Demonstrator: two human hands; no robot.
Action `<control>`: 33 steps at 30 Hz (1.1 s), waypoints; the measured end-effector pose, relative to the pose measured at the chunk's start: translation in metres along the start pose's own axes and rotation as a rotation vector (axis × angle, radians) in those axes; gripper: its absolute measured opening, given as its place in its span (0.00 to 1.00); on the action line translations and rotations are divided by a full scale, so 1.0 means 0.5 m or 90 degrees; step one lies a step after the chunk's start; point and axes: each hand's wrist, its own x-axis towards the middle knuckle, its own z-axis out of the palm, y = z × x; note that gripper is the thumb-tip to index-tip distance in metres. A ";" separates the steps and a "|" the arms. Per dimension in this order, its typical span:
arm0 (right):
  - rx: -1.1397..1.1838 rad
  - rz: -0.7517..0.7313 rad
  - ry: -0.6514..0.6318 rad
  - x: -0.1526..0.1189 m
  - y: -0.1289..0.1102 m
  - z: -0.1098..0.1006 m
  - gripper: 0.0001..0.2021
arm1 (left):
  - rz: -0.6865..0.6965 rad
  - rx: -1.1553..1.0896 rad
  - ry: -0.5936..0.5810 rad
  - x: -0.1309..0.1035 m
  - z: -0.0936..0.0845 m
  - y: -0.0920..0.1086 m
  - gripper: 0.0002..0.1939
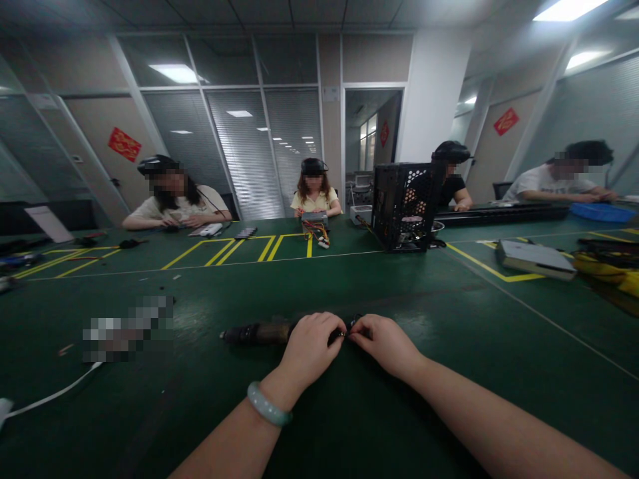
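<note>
A dark cylindrical tool (259,334) lies on the green table (224,419), its narrow tip pointing left. My left hand (314,342) rests over its right end, thumb and fingers pinched together. Close beside it, my right hand (384,340) is also closed in a pinch. The fingertips of both hands nearly meet around something small and dark, too hidden to make out. A pale green bangle (268,404) circles my left wrist.
A blurred-out device with a white cable (54,398) lies at left. Beyond are a black computer case (403,207), a silver box (535,258), a power supply with coloured wires (315,225) and a blue tray (602,211). Several people sit across the table.
</note>
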 end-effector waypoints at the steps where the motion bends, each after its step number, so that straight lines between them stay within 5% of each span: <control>1: -0.003 -0.003 0.002 0.001 0.001 0.001 0.05 | 0.003 0.003 0.001 0.001 0.001 -0.001 0.07; 18: 0.013 0.009 0.007 0.000 0.001 0.002 0.05 | -0.059 0.004 0.020 -0.003 0.004 -0.001 0.10; 33: -0.008 0.015 0.006 0.003 0.002 0.006 0.05 | -0.016 0.006 0.010 -0.001 -0.002 0.004 0.08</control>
